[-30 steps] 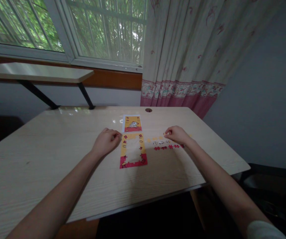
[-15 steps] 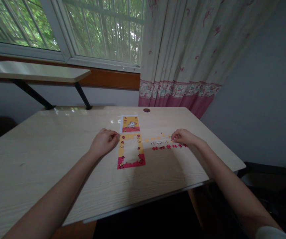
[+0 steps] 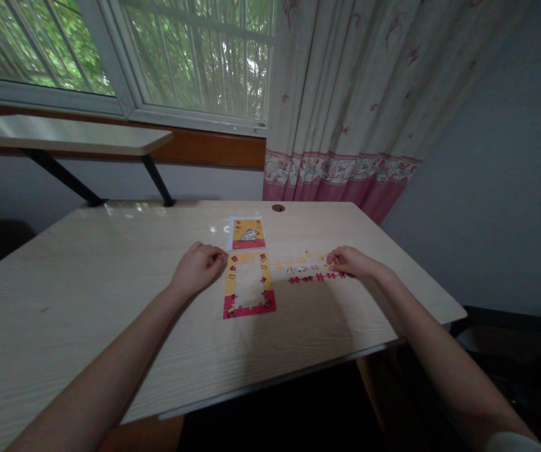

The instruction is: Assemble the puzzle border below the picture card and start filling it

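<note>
A small jigsaw frame (image 3: 249, 306), yellow with a red bottom edge and an unfilled middle, lies on the pale wooden table (image 3: 110, 301). My left hand (image 3: 198, 269) rests curled against the frame's upper left corner. Loose pieces (image 3: 305, 271), yellow, white and red, lie in rows to the right of the frame. My right hand (image 3: 351, 262) sits at the right end of those rows with its fingers pinched together over the pieces; what they hold is too small to make out. A reference picture card (image 3: 247, 233) lies just beyond the frame.
A round cable hole (image 3: 278, 208) sits near the table's far edge. A floral curtain (image 3: 345, 100) hangs behind, next to a barred window (image 3: 157, 56). A narrow shelf (image 3: 63, 135) on black brackets runs along the left wall. The table's right corner (image 3: 459, 309) is close to my right arm.
My right hand has moved right along the rows of loose pieces, from their middle to their right end. My left hand has stayed at the frame's corner.
</note>
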The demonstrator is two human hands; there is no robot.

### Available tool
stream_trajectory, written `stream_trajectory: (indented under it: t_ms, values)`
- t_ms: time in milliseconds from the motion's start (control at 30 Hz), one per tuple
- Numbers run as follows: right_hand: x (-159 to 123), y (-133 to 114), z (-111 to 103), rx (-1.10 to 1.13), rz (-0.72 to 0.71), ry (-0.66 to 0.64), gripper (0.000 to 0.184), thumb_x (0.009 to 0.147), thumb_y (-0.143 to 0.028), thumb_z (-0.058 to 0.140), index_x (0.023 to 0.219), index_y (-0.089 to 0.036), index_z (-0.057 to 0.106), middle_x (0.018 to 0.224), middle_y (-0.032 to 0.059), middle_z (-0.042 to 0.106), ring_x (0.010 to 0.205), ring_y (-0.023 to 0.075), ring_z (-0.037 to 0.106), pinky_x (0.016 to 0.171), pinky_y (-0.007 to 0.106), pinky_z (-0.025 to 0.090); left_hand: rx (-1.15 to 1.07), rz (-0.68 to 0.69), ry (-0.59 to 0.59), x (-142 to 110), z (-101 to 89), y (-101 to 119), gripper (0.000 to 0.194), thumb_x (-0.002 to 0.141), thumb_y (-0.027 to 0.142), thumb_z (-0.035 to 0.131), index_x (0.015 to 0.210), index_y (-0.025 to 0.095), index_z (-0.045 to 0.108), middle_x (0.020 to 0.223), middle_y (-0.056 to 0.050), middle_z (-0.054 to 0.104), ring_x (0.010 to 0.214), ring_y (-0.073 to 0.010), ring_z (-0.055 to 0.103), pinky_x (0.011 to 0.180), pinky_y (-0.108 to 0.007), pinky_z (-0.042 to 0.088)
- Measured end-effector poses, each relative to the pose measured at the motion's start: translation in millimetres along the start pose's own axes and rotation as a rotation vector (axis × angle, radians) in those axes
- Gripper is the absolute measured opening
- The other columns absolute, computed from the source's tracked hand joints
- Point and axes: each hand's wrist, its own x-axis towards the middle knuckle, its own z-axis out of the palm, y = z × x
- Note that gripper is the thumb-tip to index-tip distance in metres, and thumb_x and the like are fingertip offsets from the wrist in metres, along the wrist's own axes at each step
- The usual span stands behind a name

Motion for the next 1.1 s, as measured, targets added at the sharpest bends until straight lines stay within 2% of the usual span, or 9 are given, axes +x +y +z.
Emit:
stream_trajectory:
  t_ms: [267,467,567,633,733,800,933,1100]
  values:
    - [0.0,7.9,4.7,-0.006,-0.092,0.084,0.008,0.074,-0.021,0.061,0.076,-0.014,0.066,0.070,0.0018,0.060,0.061,0.0112,0.051,0.060,0.022,0.038,-0.028,0.000,0.006,0.3,-0.5,0.4,0.030,0.083,0.031,0.045,0.084,0.017,0.071,0.080,-0.010,0.071,0.080,-0.0258,0.057,0.075,-0.039,0.045]
    - [-1.4,13.7,7.0,-0.001,-0.134,0.140,0.015,0.074,-0.028,0.063,0.079,-0.016,0.070,0.074,0.0048,0.063,0.070,0.0151,0.055,0.069,0.026,0.041,-0.007,0.009,0.006,0.4,1.6,-2.4,0.028,0.083,0.030,0.045,0.083,0.017,0.070,0.078,-0.009,0.070,0.080,-0.0248,0.056,0.074,-0.037,0.044]
    - [-5.1,23.9,2.6,0.127,-0.073,0.207,0.025,0.077,-0.039,0.060,0.082,-0.016,0.071,0.073,0.0052,0.064,0.066,0.0149,0.055,0.062,0.026,0.042,0.013,0.008,0.010,-0.1,1.5,-2.1,0.029,0.083,0.030,0.044,0.084,0.017,0.070,0.079,-0.009,0.070,0.080,-0.0246,0.056,0.073,-0.036,0.044]
    - [-8.4,38.3,-1.5,0.194,0.016,0.351,0.032,0.078,-0.044,0.058,0.084,-0.016,0.071,0.071,0.0053,0.064,0.061,0.0142,0.052,0.056,0.025,0.040,0.012,0.009,0.014,-0.5,1.4,-2.0,0.031,0.083,0.030,0.043,0.084,0.016,0.070,0.080,-0.010,0.070,0.080,-0.0250,0.055,0.073,-0.036,0.044]
    - [-14.7,69.4,-4.7,0.178,0.139,0.617,0.036,0.076,-0.048,0.058,0.083,-0.015,0.070,0.071,0.0057,0.064,0.059,0.0143,0.048,0.054,0.026,0.037,-0.008,0.017,0.014,-0.6,1.5,-2.6,0.031,0.082,0.030,0.043,0.084,0.016,0.071,0.080,-0.010,0.071,0.080,-0.0256,0.055,0.073,-0.038,0.044]
    - [-20.4,91.5,-2.6,0.157,0.193,0.714,0.037,0.074,-0.050,0.058,0.083,-0.016,0.071,0.074,0.0061,0.065,0.060,0.0147,0.048,0.055,0.027,0.037,-0.016,0.018,0.018,-0.2,2.0,-3.5,0.031,0.082,0.031,0.043,0.083,0.016,0.071,0.081,-0.011,0.071,0.080,-0.0260,0.055,0.075,-0.038,0.045]
    - [-32.3,121.2,9.0,0.160,0.238,0.739,0.042,0.072,-0.053,0.058,0.083,-0.015,0.071,0.074,0.0068,0.066,0.060,0.0155,0.049,0.058,0.029,0.039,-0.014,0.011,0.015,0.5,3.4,-5.6,0.032,0.082,0.032,0.043,0.084,0.016,0.071,0.082,-0.011,0.071,0.081,-0.0265,0.056,0.075,-0.038,0.045]
    - [-37.6,122.6,19.5,0.181,0.234,0.749,0.042,0.073,-0.054,0.058,0.083,-0.016,0.070,0.075,0.0067,0.067,0.061,0.0159,0.051,0.060,0.030,0.040,-0.006,0.006,0.011,0.4,4.6,-8.4,0.034,0.083,0.036,0.043,0.086,0.016,0.071,0.081,-0.011,0.071,0.081,-0.0277,0.057,0.073,-0.038,0.045]
